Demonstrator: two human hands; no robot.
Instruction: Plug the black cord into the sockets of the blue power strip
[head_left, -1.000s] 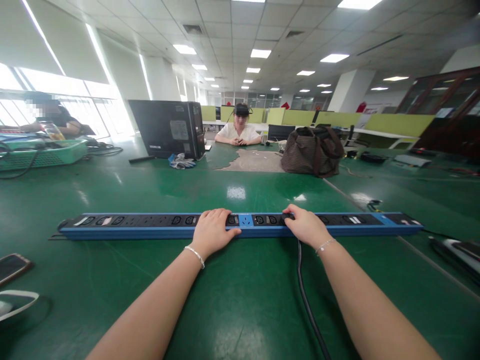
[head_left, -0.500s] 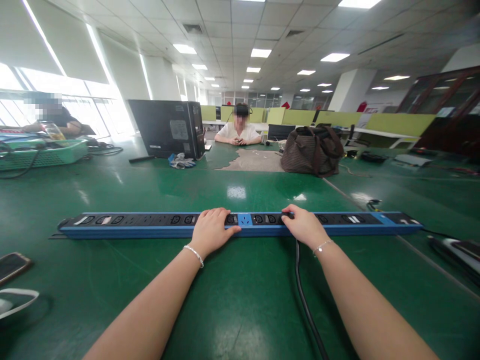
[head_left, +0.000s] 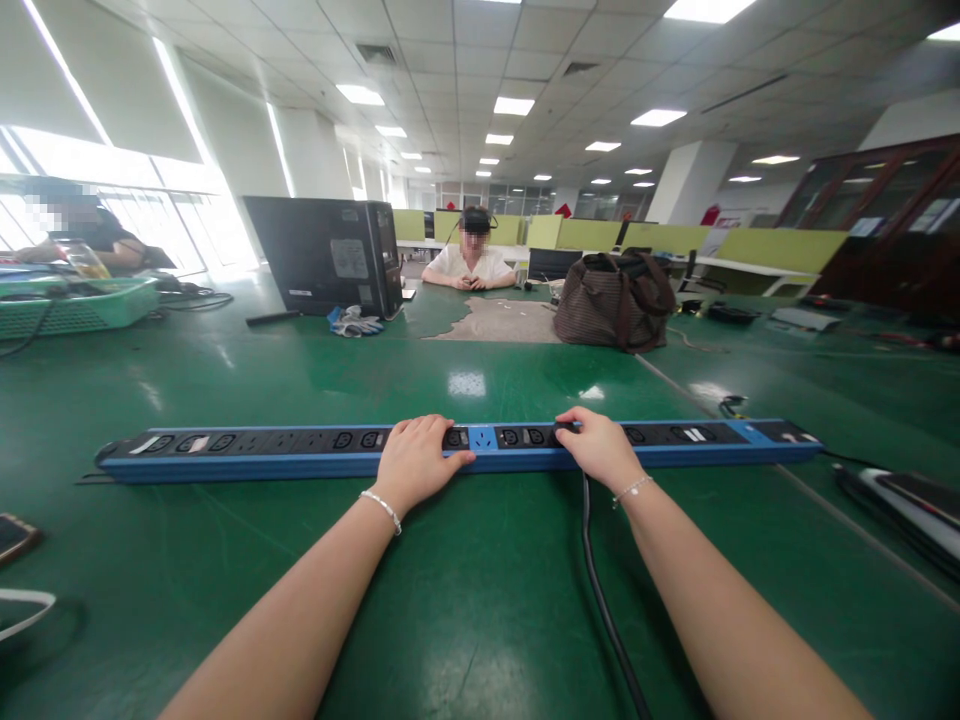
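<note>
A long blue-and-black power strip (head_left: pixel 247 466) lies lengthwise across a green table (head_left: pixel 465 600) in front of the wearer, its row of sockets facing up. The left hand (head_left: pixel 417 462) grasps the strip just left of a bright blue socket (head_left: pixel 483 439), fingers over the top and thumb along the near edge. The right hand (head_left: pixel 604 455) pinches a black plug (head_left: pixel 567 431) between thumb and fingers at a socket right of the middle; the fingers cover much of it, so how deeply it sits is hard to tell. A thick black cable (head_left: pixel 600 585) runs from under the right hand down toward the wearer, between the forearms. Each wrist wears a thin bracelet.

Beyond the strip, a black computer case (head_left: pixel 322 255) stands at left with crumpled gloves (head_left: pixel 355 321) beside it, and a brown bag (head_left: pixel 611 303) sits at right. Between them, across the table, sits a person in a white top (head_left: pixel 469 266).
</note>
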